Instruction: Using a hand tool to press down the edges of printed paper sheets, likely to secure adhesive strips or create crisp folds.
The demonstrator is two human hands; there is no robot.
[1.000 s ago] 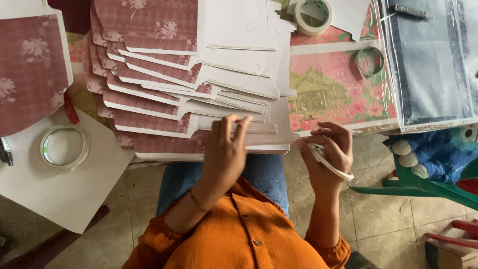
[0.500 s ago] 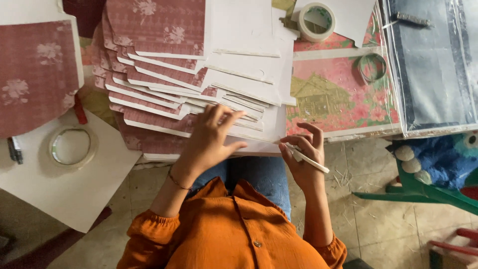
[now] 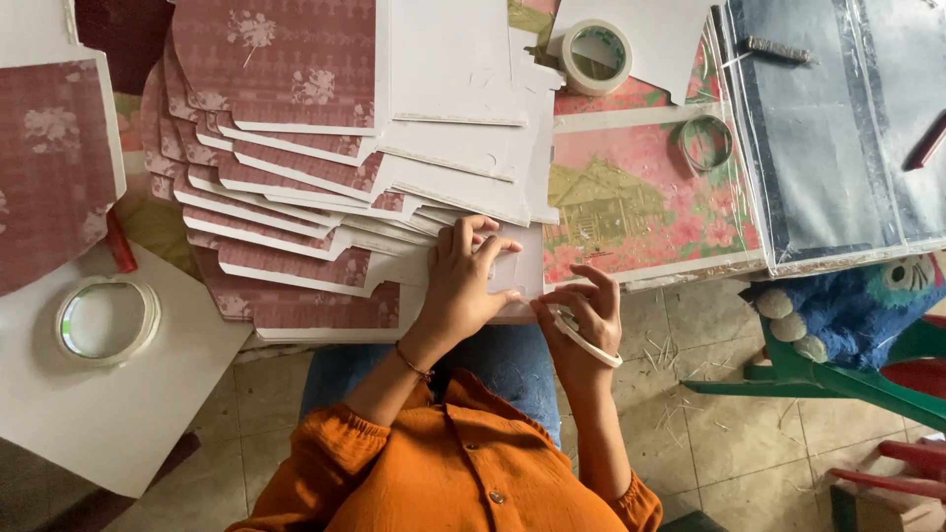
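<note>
A fanned stack of flat card pieces [image 3: 296, 197], maroon floral on one side and white on the other, lies across my lap and the table edge. My left hand [image 3: 463, 286] presses flat on the nearest white card [image 3: 522, 271] at the stack's right end, fingers spread. My right hand [image 3: 583, 320] is just right of it at the card's edge, holding a white tape roll [image 3: 589, 340] seen edge-on, with thumb and fingers at the card's corner. My orange sleeves and blue jeans show below.
Two more tape rolls: a white one [image 3: 595, 56] at top centre, a clear one [image 3: 106, 320] on a white sheet at left. A clear ring [image 3: 706, 143] lies on a pink floral board [image 3: 641, 202]. Grey plastic-covered sheet [image 3: 838, 128] at right; blue stuffed toy [image 3: 847, 310] and green chair frame below it.
Both hands moved up and left from the lap edge onto the nearest white card. The right hand carried the tape roll to the card's corner. The camera view shifted slightly.
</note>
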